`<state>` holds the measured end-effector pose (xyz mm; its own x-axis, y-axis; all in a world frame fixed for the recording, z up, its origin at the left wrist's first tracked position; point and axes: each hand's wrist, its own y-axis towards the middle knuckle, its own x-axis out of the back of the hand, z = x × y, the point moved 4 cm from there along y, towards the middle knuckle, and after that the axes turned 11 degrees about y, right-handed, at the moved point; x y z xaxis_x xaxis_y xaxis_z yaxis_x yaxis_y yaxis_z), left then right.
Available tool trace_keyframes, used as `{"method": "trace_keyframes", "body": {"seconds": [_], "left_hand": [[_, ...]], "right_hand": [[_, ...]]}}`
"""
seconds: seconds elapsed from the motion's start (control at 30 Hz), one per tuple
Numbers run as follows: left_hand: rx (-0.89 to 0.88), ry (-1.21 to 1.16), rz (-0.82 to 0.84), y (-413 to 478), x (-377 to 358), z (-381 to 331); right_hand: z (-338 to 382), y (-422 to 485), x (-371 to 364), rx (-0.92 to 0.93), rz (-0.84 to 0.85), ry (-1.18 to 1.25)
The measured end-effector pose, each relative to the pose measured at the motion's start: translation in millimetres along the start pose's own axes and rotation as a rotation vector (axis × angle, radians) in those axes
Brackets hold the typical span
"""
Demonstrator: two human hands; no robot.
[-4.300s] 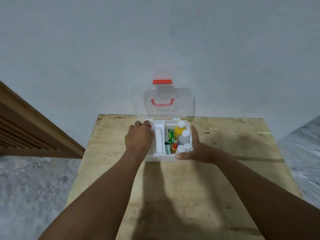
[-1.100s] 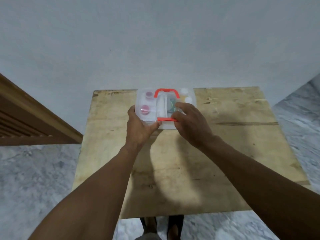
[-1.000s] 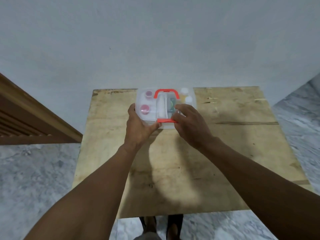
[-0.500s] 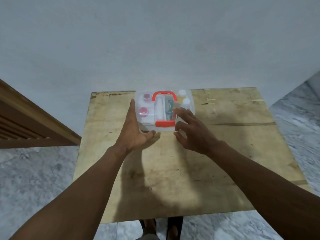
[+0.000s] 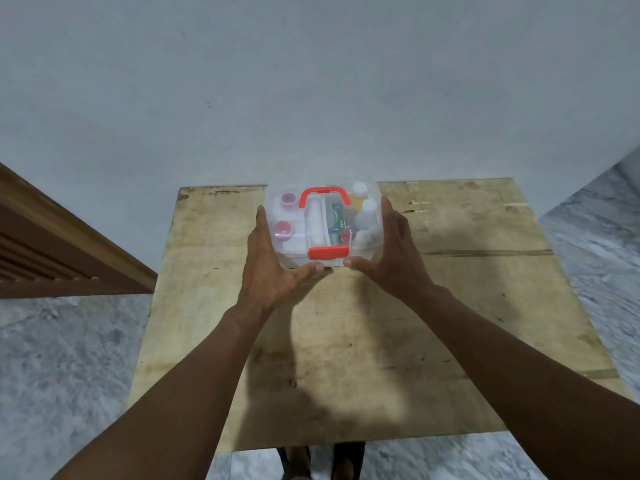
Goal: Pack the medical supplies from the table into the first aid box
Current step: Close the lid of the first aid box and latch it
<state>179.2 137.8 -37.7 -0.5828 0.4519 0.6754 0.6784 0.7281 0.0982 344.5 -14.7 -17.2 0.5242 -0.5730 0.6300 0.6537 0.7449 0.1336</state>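
The first aid box (image 5: 323, 226) sits at the far edge of the tabletop (image 5: 346, 341), near the wall, with its clear lid down. A red handle (image 5: 325, 194) arches across the top and a red latch (image 5: 328, 252) sits at the front edge. My left hand (image 5: 273, 268) lies flat against its left side and my right hand (image 5: 391, 258) flat against its right, fingers straight, both thumbs stretched along the front edge below the latch. Neither hand curls round anything.

Through the lid I can see two pink caps (image 5: 282, 229) on the left, a long white piece in the middle, a green packet (image 5: 337, 216) beside it and white bottles (image 5: 367, 211) on the right, one with yellow on it. The plastic blurs them, so I cannot read any labels. My palms hide the lower side walls. My feet (image 5: 301, 459) are cut off at the bottom of the view.
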Motion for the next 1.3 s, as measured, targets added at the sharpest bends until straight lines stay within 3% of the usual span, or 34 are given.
{"method": "trace_keyframes", "body": {"seconds": [0.2,0.53,1.03,1.3], "left_hand": [[-0.088,-0.112,-0.079,4,3,-21],[0.018,-0.138,-0.049,5,-8,-23],[0.131,-0.048,-0.091,20,-24,-9],[0.152,-0.058,-0.065,48,-22,-14]], "right_hand": [[-1,6,-9,0.065,-0.017,-0.026],[-17,9,-9,0.032,-0.040,0.092],[-19,22,-10,0.109,-0.108,0.004],[-20,48,-10,0.022,-0.081,0.013]]}}
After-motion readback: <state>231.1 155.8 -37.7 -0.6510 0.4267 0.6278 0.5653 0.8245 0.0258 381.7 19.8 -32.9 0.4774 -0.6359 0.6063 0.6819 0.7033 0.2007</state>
